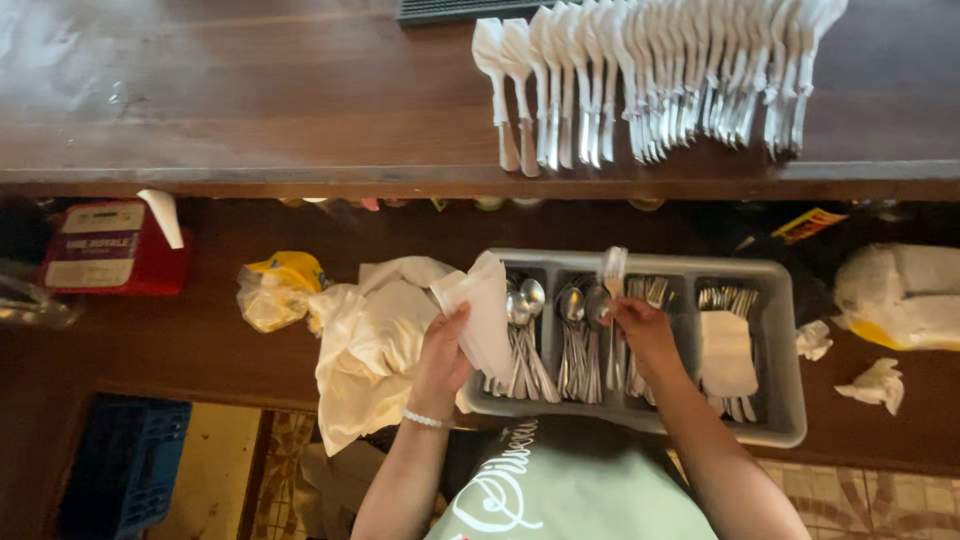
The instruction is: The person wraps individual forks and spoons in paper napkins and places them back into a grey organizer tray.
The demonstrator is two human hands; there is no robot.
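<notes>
The right hand (640,330) pinches a shiny silver fork (613,290) over the grey cutlery tray (790,400), fingers closed on its handle. Its long axis runs away from the person, tines toward the far tabletop (250,100). The left hand (445,350) grips a white napkin (480,310).

Both forearms reach forward from the body. The left hand (443,345) (beaded bracelet at the wrist) is curled in a closed grip. The right hand (640,325) pinches shut, fingers pointing ahead.

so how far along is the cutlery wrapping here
Done: a long row of napkin-wrapped cutlery rolls lies on the upper wooden counter. In hand: the left hand holds a white napkin, and the right hand lifts a fork over the grey cutlery tray. Left: spoons and forks still fill its compartments.
</notes>
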